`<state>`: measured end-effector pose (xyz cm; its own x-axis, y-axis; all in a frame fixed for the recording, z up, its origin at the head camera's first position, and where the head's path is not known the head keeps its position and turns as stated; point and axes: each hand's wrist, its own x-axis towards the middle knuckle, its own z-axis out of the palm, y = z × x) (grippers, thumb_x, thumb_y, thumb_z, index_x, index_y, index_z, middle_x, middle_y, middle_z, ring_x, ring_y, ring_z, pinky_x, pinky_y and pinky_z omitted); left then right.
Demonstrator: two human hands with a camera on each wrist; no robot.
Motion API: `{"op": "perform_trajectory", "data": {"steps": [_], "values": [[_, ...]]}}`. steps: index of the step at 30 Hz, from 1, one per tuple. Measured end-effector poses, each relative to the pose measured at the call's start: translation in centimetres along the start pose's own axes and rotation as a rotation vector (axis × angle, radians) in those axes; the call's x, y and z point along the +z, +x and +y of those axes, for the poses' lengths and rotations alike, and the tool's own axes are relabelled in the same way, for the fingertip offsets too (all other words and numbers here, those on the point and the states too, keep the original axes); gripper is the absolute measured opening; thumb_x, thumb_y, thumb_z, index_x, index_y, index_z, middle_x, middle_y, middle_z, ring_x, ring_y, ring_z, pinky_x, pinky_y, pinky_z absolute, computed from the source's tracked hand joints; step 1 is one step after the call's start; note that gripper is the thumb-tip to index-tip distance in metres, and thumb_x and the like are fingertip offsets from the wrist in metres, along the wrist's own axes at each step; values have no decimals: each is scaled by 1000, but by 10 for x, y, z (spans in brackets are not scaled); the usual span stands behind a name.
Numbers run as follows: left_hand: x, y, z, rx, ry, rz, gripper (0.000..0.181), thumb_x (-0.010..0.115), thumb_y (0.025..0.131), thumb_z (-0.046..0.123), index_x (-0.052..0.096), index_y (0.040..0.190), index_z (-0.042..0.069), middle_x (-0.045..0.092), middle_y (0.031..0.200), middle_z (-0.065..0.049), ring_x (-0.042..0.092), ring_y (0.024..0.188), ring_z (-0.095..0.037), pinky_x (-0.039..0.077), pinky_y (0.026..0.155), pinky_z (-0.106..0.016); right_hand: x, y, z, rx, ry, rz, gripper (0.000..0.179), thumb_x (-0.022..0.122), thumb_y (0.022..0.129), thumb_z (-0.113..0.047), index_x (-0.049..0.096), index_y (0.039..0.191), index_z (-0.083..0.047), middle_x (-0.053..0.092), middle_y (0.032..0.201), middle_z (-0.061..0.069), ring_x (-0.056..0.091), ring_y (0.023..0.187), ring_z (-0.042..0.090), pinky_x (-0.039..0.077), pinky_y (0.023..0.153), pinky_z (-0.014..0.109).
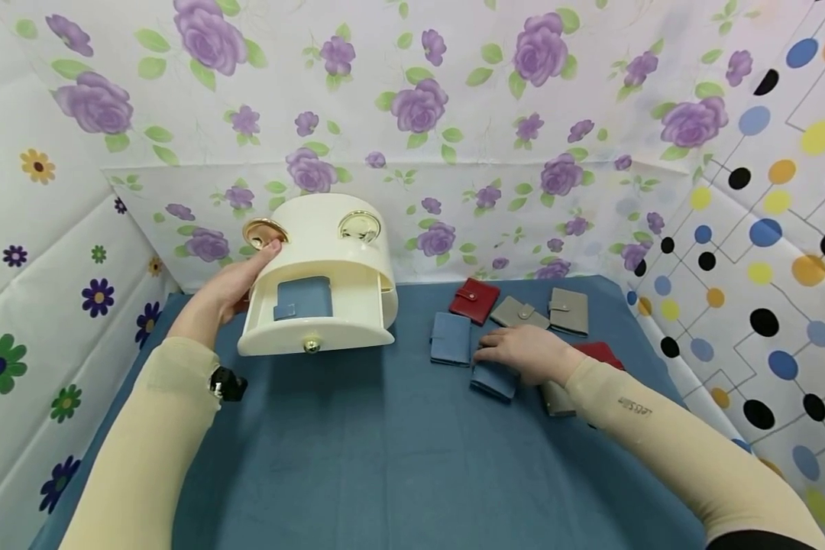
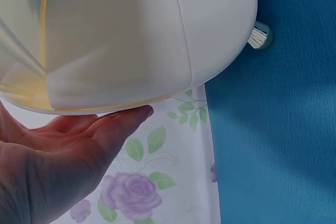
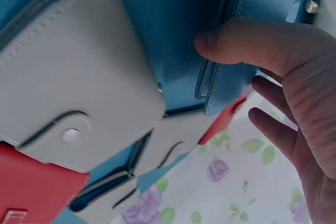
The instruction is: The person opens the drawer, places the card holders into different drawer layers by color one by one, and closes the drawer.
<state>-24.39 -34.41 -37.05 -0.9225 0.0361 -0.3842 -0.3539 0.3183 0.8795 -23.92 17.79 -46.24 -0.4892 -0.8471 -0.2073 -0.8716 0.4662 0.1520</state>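
A cream drawer box [image 1: 330, 252] with two gold oval ornaments stands at the left of the table, its drawer [image 1: 360, 305] pulled out. Inside the drawer lies a blue wallet [image 1: 305, 298]. My left hand [image 1: 230, 290] is against the box's left side, its thumb near one ornament; in the left wrist view the fingers [image 2: 121, 124] lie straight along the wall. My right hand [image 1: 532, 354] pinches another blue wallet [image 1: 495, 384]; in the right wrist view the thumb [image 3: 236, 40] crosses its edge. A third blue wallet [image 1: 450, 338] lies just beyond.
Around the right hand lie a red wallet [image 1: 474, 300], grey snap-tab wallets [image 1: 568, 311] and a second red one partly under the forearm. A flowered sheet [image 1: 419, 153] hangs behind the blue tablecloth [image 1: 357, 466]. A dotted sheet [image 1: 763, 267] closes the right side.
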Motion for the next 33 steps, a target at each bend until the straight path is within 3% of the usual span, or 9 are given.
{"op": "perform_trajectory", "data": {"steps": [6,14,33], "values": [[-2,2,1,-13,1,-4,99,51,95,84,47,151,3,71,96,5,73,83,-14,62,76,-33,-13,0,4,-5,-6,28,79,93,78,5,64,147,-20,62,149,13,59,137,33,58,100,49],[0,3,1,-10,-10,6,100,53,93,86,49,149,3,72,96,6,73,84,-14,62,77,-33,-20,0,6,22,-11,44,75,90,83,3,63,150,-17,60,152,13,57,140,34,52,108,53],[1,1,1,-13,-32,13,94,55,93,85,53,143,5,73,92,7,74,79,-13,63,74,-33,-22,3,10,-19,-53,85,72,90,85,-1,63,150,-15,63,149,9,58,139,32,49,112,54]]}}
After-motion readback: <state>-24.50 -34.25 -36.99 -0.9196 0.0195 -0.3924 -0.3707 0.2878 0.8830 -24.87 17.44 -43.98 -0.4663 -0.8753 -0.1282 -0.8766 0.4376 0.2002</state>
